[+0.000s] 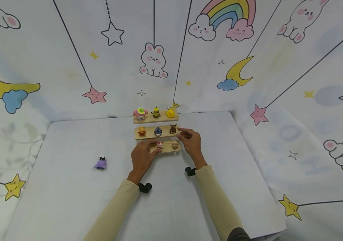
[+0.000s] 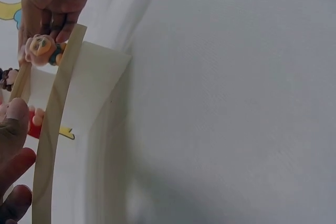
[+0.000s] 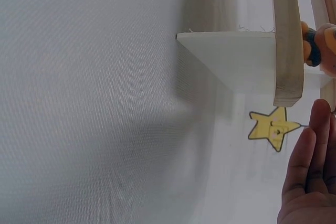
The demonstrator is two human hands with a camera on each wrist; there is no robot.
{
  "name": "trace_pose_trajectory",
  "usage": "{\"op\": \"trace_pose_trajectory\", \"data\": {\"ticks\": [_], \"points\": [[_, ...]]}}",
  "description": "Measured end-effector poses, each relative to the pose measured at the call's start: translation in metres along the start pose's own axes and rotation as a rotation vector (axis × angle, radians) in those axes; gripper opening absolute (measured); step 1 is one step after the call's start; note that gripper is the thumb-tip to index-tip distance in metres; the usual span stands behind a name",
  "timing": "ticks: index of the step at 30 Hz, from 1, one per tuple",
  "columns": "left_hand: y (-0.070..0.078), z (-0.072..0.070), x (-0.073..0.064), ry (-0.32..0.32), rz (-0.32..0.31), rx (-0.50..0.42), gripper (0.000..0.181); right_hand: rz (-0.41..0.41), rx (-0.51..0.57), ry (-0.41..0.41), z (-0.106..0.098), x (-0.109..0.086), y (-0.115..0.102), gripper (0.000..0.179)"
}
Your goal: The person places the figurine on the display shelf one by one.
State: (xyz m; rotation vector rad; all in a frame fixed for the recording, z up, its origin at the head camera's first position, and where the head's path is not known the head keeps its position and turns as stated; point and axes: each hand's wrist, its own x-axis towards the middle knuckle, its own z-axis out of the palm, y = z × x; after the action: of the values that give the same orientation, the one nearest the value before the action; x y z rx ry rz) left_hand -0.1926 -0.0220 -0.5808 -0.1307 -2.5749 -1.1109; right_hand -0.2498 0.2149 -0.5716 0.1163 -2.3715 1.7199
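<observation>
My left hand [image 1: 142, 155] is at the left part of the lowest step of a wooden display stand. Its thumb and fingers pinch a small pink-and-red piglet figurine [image 1: 159, 145], partly hidden by the fingers [image 2: 21, 166] in the left wrist view. My right hand [image 1: 192, 142] holds the right end of the middle wooden step [image 1: 150, 133], thumb in front and index finger behind. A small brown figurine [image 1: 175, 146] stands at the right of the lowest step [image 1: 167, 149]. On the middle step stand a yellow bear [image 1: 142, 131], a blue donkey [image 1: 158, 131] and a brown figurine [image 1: 173, 129].
The top step [image 1: 147, 120] bears a pink figure [image 1: 140, 114], a yellow-green one [image 1: 155, 112] and a yellow one [image 1: 170, 113]. A purple-caped figurine [image 1: 100, 163] sits apart on the white table [image 1: 69, 194], to the left. White supports [image 3: 236, 59] carry the steps. Cartoon-printed cloth [image 1: 120, 70] hangs behind.
</observation>
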Motion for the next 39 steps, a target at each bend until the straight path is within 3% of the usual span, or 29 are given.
{"op": "trace_pose_trajectory", "data": {"ticks": [6, 11, 20, 30, 39], "points": [[-0.01, -0.014, -0.008, 0.048, 0.011, 0.002, 0.046, 0.007, 0.007, -0.008, -0.001, -0.003, -0.018, 0.032], [-0.021, -0.03, -0.015, 0.132, 0.053, 0.003, 0.045, 0.019, 0.003, -0.011, 0.001, 0.002, 0.003, 0.033], [-0.043, -0.065, -0.025, 0.204, 0.088, 0.045, 0.048, 0.011, 0.028, 0.002, 0.0, 0.001, 0.005, 0.033], [-0.078, -0.101, -0.043, 0.252, 0.011, 0.113, 0.052, 0.009, 0.013, 0.007, -0.001, 0.001, 0.003, 0.03], [-0.11, -0.125, -0.065, 0.275, -0.068, 0.136, 0.052, 0.002, 0.025, 0.007, 0.0, 0.001, 0.005, 0.031]]}}
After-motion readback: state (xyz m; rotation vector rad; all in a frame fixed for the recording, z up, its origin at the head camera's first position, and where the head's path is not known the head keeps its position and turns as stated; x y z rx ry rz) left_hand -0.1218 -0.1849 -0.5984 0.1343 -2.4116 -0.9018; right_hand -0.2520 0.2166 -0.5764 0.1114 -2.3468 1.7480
